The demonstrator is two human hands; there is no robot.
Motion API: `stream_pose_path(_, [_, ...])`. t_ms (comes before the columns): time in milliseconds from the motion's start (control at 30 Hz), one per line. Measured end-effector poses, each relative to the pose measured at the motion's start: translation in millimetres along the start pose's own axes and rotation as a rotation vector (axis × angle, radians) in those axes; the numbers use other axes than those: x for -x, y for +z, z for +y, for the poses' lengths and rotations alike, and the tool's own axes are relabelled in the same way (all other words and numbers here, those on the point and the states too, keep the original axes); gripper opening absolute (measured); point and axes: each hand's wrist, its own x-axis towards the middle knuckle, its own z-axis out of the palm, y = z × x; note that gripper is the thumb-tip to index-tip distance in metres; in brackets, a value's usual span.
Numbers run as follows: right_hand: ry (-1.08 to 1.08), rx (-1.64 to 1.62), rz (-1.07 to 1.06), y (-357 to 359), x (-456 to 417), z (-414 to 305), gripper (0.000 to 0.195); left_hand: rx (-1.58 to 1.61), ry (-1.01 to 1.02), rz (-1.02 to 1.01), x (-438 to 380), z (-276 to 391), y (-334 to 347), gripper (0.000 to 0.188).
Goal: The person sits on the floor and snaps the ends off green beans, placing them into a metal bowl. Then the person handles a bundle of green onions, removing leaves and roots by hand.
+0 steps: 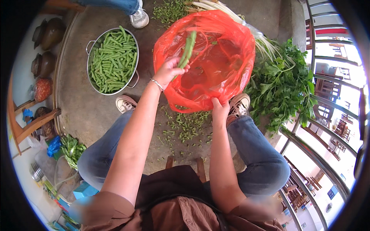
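Observation:
My left hand [170,71] grips a few long green beans [188,49], held upright over the left side of a red plastic bag [245,69]. My right hand [219,108] pinches the near rim of that bag, whose mouth is spread wide. Scraps and what may be a little liquid or just creased film show inside; I cannot tell which. On the floor to the left stands a two-handled metal colander or basin [89,70] heaped with snapped green bean pieces [114,60].
Leafy celery [277,83] and pale-stemmed greens [219,6] lie right of and behind the bag. Bean trimmings [188,124] litter the concrete floor. Metal railings [326,170] run along the right. Brown jars [44,63] line the left wall. Another person's shoe [140,18] is at the top.

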Motion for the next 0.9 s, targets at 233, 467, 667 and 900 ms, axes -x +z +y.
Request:
stream_pose_path(233, [-0.360, 0.557, 0.062, -14.6, 53.0, -62.9, 0.073, 0.338, 0.079, -0.103, 103.2, 66.0, 54.0, 0.025])
stream_pose_path(467, [-0.097, -0.002, -0.504, -3.5, 140.7, -179.6, 0.032, 0.086, -0.048, -0.254, 239.2, 63.1, 92.8, 0.022])
stream_pose_path(667, [0.078, 0.175, -0.804, -31.2, 195.4, -174.7, 0.022, -0.029, -0.010, -0.114, 314.4, 48.8, 75.1, 0.025])
stream_pose_path(900, [0.103, 0.508, -0.949, -48.1, 243.1, -161.0, 0.017, -0.777, 0.328, -0.024, 373.7, 61.8, 83.6, 0.018])
